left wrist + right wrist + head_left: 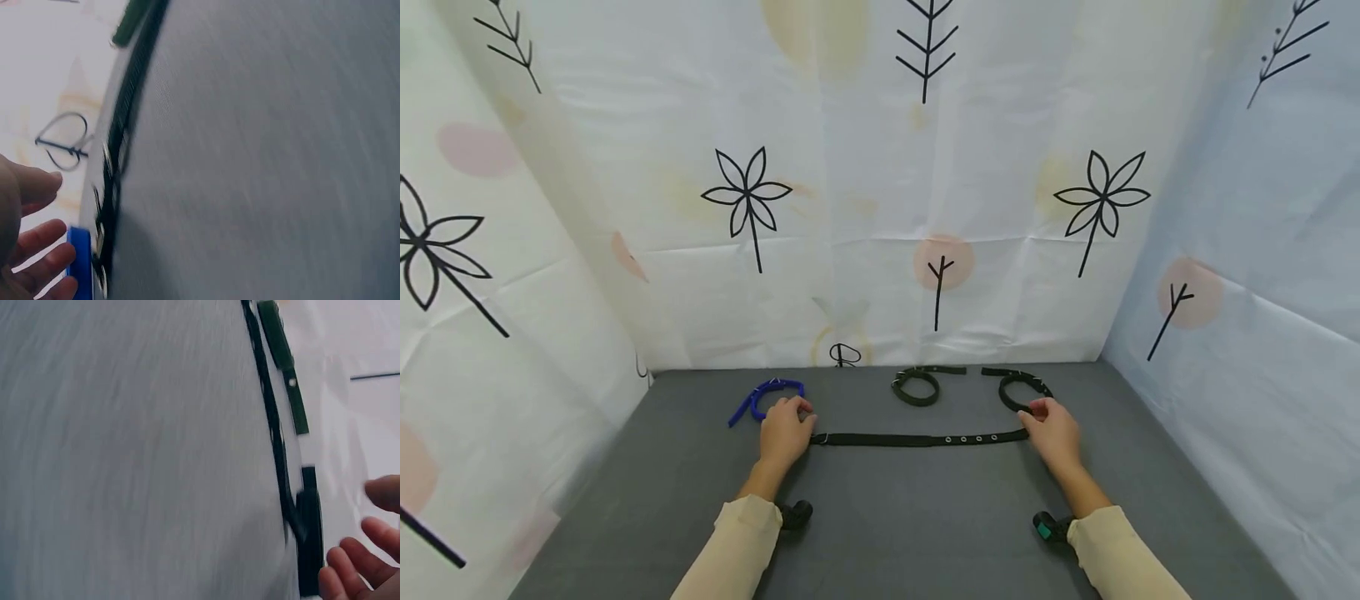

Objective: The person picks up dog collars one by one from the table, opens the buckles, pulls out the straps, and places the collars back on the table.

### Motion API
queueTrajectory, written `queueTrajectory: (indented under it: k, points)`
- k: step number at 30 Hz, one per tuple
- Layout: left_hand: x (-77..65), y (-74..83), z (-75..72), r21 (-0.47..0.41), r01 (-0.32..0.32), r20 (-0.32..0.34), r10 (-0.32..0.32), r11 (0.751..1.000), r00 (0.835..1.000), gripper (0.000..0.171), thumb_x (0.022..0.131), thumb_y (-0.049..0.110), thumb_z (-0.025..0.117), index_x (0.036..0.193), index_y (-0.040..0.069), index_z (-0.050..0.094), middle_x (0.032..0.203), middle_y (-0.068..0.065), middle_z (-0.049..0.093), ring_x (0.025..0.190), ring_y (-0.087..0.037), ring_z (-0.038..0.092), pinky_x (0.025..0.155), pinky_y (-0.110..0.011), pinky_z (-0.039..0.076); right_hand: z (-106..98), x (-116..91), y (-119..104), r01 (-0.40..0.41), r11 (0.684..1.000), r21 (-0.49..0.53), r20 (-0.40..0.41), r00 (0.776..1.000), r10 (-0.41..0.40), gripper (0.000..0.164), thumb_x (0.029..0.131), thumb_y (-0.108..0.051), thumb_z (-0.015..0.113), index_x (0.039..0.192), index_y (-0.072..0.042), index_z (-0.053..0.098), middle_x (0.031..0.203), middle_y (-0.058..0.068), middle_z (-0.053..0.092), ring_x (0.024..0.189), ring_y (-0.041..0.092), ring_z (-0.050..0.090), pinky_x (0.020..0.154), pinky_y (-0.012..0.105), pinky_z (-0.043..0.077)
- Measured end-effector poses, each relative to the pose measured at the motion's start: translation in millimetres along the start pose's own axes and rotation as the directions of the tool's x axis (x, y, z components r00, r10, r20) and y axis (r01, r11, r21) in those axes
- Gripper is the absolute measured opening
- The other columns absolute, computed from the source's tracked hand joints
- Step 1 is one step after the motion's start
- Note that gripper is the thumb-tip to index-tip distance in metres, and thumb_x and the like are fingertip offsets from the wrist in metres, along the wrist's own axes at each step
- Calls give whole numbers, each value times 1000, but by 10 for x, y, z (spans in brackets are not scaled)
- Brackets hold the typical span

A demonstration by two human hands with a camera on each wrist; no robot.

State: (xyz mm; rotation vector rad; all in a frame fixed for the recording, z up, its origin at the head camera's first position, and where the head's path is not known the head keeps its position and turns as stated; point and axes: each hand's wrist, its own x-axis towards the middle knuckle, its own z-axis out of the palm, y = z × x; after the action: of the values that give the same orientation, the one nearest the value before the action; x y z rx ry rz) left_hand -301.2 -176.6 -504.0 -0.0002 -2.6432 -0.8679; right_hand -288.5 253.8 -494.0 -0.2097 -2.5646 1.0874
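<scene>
A black collar (880, 440) lies stretched out across the grey table, its row of metal eyelets toward the right and its metal buckle at the left end. By that buckle end is my left hand (786, 432); the left wrist view shows its thumb and fingers (47, 240) apart, with nothing pinched between them. At the eyelet end my right hand (1054, 433) hovers, its fingers (362, 562) also parted and loosely bent in the right wrist view. Behind my left hand, partly covered, sits a coiled blue collar (767, 389). A coiled black collar (1017, 379) sits just behind my right hand.
A coiled green collar (916, 390) rests near the back edge of the table (910, 517), between the blue and black coils. White patterned cloth (850, 208) hangs behind the table and along both sides.
</scene>
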Motion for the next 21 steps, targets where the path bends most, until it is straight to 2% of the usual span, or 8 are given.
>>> queueTrajectory:
  k: [2, 4, 7, 10, 13, 16, 21]
  points:
    - [18, 77, 50, -122, 29, -7, -30, 992, 1000, 20, 88, 16, 72, 104, 6, 66, 100, -12, 62, 91, -32, 59, 79, -50, 45, 89, 10, -74, -6, 997, 75, -34, 999, 9, 33, 92, -15, 66, 116, 6, 58, 111, 25, 62, 98, 38, 61, 80, 50, 47]
    - [31, 163, 123, -268, 62, 2, -64, 961, 998, 27, 89, 13, 70, 113, 2, 63, 108, -16, 62, 95, -32, 61, 79, -48, 48, 198, 27, -137, -17, 989, 147, -49, 999, 25, 38, 94, -15, 65, 123, 6, 54, 117, 25, 60, 103, 37, 60, 81, 50, 48]
    - [51, 310, 244, -481, 105, 43, -96, 871, 994, 38, 91, 11, 69, 125, 1, 57, 123, -22, 58, 106, -35, 59, 85, -49, 49, 357, 59, -229, -25, 963, 268, -36, 999, 36, 47, 95, -14, 64, 133, 5, 46, 126, 26, 54, 111, 36, 58, 87, 49, 47]
    - [78, 457, 378, -622, 125, 93, -86, 773, 992, 46, 91, 10, 67, 133, 1, 50, 135, -26, 49, 116, -40, 54, 91, -52, 46, 489, 95, -323, -33, 928, 371, 14, 999, 29, 53, 95, -14, 63, 140, 3, 40, 136, 25, 47, 119, 36, 53, 93, 50, 44]
    - [111, 581, 485, -682, 143, 137, -67, 718, 988, 52, 91, 8, 67, 138, 2, 45, 141, -27, 43, 122, -43, 50, 95, -53, 43, 609, 141, -404, -56, 894, 444, 81, 996, 22, 57, 96, -14, 62, 144, 1, 34, 144, 24, 40, 126, 37, 47, 98, 51, 41]
    - [137, 682, 554, -707, 176, 195, -51, 684, 980, 58, 91, 6, 67, 143, 3, 40, 145, -28, 37, 126, -44, 46, 97, -55, 41, 725, 193, -472, -95, 873, 479, 151, 988, 25, 61, 97, -15, 61, 148, -1, 30, 149, 23, 34, 131, 38, 42, 102, 52, 37]
    - [193, 755, 659, -723, 266, 308, -47, 637, 950, 69, 92, 8, 66, 150, 5, 29, 151, -27, 28, 132, -42, 39, 102, -55, 36, 890, 253, -620, -153, 814, 560, 261, 965, 2, 67, 98, -14, 58, 151, 0, 20, 154, 26, 22, 138, 42, 29, 107, 55, 29]
